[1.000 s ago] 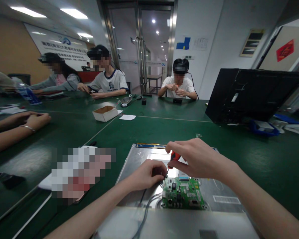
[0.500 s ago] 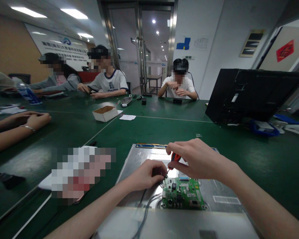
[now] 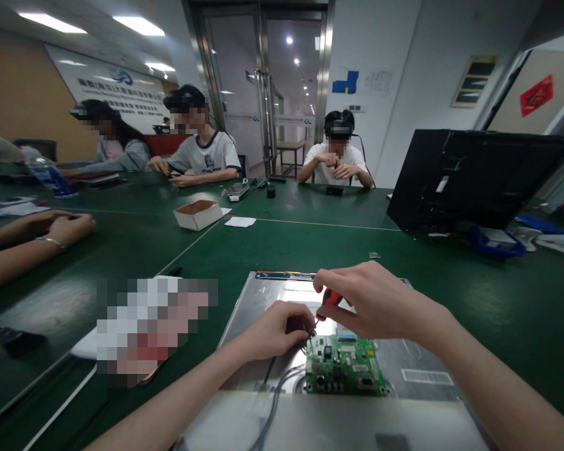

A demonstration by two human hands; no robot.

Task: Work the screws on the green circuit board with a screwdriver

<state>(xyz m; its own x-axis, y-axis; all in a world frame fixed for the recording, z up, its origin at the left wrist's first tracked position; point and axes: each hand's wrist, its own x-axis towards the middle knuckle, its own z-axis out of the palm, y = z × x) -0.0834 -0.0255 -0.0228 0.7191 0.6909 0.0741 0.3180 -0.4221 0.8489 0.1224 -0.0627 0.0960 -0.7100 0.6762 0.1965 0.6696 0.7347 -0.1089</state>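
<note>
A green circuit board (image 3: 345, 366) lies on the metal back of a flat display panel (image 3: 249, 307) in front of me. My right hand (image 3: 371, 300) grips a red and black screwdriver (image 3: 329, 299) from above, its thin shaft slanting down to the board's upper left corner. Close to that tip, my left hand (image 3: 282, 329) has thumb and fingers pinched together; what lies between them is too small to make out. Grey cables (image 3: 277, 407) run from the board's left side toward me.
A white open box (image 3: 198, 215) and a paper slip (image 3: 240, 222) lie farther off on the green table (image 3: 282, 241). A black monitor casing (image 3: 474, 181) stands at right. Another person's hands (image 3: 61, 228) rest at left. A phone-like thing, blurred out (image 3: 164, 338), lies nearer. Several people sit beyond.
Both hands stay in the same place, and the screwdriver's handle has turned slightly in my right hand. The board and panel have not moved.
</note>
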